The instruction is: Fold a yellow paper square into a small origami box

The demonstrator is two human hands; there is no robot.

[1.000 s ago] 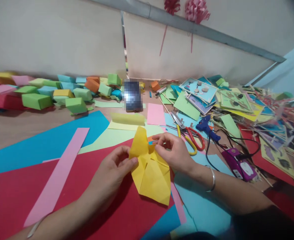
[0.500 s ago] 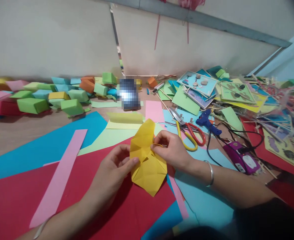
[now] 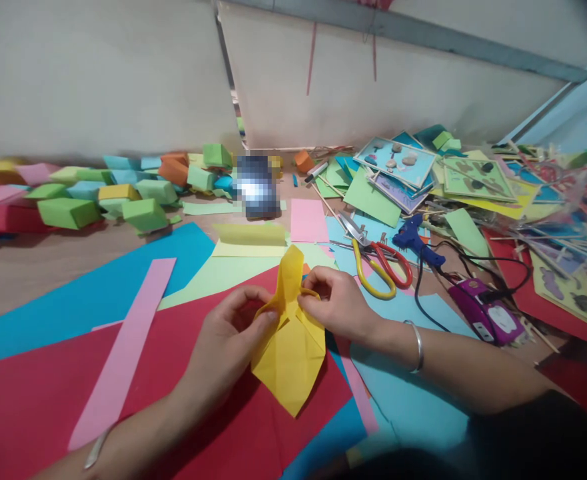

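Note:
A creased, half-folded yellow paper [image 3: 290,347] is held up between both hands above a big red sheet [image 3: 173,413]. My left hand [image 3: 230,340] pinches its left edge with thumb and fingers. My right hand [image 3: 336,303], with a silver bangle on the wrist, pinches the right edge near the top, fingers curled. The paper's upper flap stands up between the two hands and its lower point hangs toward me.
Blue [image 3: 98,280], pale green and pink sheets lie on the floor, with a pink strip [image 3: 128,347]. Scissors with yellow and red handles [image 3: 378,267], a blue glue gun [image 3: 416,240] with black cord and a purple device [image 3: 486,313] sit right. Folded paper boxes [image 3: 143,213] line the wall; craft cards pile far right.
Both hands have drawn closer together, narrowing the yellow paper's middle so its sides fold inward. The paper's lower point now hangs straighter down.

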